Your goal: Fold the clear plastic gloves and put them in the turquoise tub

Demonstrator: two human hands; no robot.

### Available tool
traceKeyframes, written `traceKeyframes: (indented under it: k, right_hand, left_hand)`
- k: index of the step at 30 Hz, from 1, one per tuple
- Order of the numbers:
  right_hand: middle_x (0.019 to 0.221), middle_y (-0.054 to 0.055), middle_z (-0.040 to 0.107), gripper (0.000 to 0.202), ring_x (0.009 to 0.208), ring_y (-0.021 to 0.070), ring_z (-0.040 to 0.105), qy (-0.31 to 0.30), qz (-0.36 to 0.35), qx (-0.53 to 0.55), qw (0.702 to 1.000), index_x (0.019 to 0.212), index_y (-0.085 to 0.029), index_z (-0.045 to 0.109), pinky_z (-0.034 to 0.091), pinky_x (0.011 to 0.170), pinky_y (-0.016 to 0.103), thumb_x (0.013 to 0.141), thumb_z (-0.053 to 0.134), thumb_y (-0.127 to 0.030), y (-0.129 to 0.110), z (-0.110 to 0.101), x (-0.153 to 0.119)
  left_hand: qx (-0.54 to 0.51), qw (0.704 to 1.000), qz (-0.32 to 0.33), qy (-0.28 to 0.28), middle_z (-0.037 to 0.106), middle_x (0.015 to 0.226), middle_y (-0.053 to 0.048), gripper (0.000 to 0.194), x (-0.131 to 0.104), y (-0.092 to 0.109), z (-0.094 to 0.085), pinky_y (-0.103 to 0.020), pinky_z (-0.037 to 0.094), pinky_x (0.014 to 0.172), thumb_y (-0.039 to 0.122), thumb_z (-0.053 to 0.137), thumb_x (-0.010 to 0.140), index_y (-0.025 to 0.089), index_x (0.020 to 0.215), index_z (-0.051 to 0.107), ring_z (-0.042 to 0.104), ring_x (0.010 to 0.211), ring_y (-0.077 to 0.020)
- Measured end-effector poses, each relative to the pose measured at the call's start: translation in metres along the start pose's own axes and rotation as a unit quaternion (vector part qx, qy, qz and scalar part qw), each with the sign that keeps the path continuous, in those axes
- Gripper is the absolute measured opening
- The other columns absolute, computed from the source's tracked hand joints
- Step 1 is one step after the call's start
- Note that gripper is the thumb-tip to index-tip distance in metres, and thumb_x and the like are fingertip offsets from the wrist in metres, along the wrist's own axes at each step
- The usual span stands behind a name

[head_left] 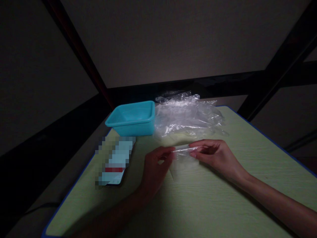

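Note:
A small clear plastic bag (185, 155) hangs between my two hands, just above the table. My left hand (158, 165) pinches its upper left corner between thumb and fingers. On the other side, my right hand (214, 152) grips the upper right corner the same way. The bag's top edge is drawn fairly straight and catches the light, while its lower part is so see-through that its outline is faint. Behind it lies a loose pile of clear plastic bags (185, 115), crumpled and shiny.
A turquoise plastic basin (135, 127) stands at the table's back left, against the pile. In front of it lies a phone (119, 158) with a lit, partly blurred screen. The light green table (223, 205) has a blue edge, with dark-framed panels behind it.

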State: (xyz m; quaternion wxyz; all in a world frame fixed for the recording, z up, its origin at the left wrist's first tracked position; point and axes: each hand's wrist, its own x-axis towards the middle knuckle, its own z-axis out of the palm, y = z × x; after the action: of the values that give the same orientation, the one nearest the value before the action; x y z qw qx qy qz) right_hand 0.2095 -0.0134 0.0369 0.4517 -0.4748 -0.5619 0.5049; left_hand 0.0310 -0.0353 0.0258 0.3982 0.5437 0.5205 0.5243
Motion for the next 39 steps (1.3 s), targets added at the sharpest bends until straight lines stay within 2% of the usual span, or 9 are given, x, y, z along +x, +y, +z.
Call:
traceKeyframes:
  k: [10,21,39]
  right_hand:
    - [0.059,0.003,0.067,0.025,0.051,0.0136,0.057,0.025,-0.057,-0.059,0.996,0.078,-0.017,0.074,0.047,0.046,0.025,0.057,0.074,-0.031,0.0002,-0.0012,-0.0012]
    - [0.063,0.002,0.070,0.018,0.054,0.0162,0.060,0.053,-0.104,-0.153,0.981,0.077,-0.020,0.074,0.049,0.052,0.029,0.063,0.068,-0.030,-0.0031,0.0000,-0.0043]
    - [0.068,0.004,0.071,0.011,0.059,0.0174,0.061,0.055,-0.140,-0.165,0.975,0.072,-0.021,0.073,0.049,0.057,0.030,0.065,0.069,-0.029,-0.0021,-0.0013,-0.0043]
  left_hand:
    - [0.032,0.997,0.070,0.025,0.068,0.067,0.001,0.015,-0.0002,0.0047,0.0012,-0.018,0.047,0.057,0.008,0.063,0.065,0.019,0.069,0.073,0.060,0.061,-0.0112]
    - [0.079,0.992,0.084,0.057,0.069,0.065,0.001,0.018,-0.0015,0.0088,0.0005,-0.020,0.045,0.054,0.006,0.066,0.062,0.020,0.069,0.074,0.057,0.054,-0.0108]
    - [0.108,0.986,0.111,0.054,0.069,0.066,0.001,0.016,-0.0010,0.0070,-0.0019,-0.019,0.043,0.053,0.006,0.064,0.064,0.020,0.067,0.072,0.056,0.054,-0.0103]
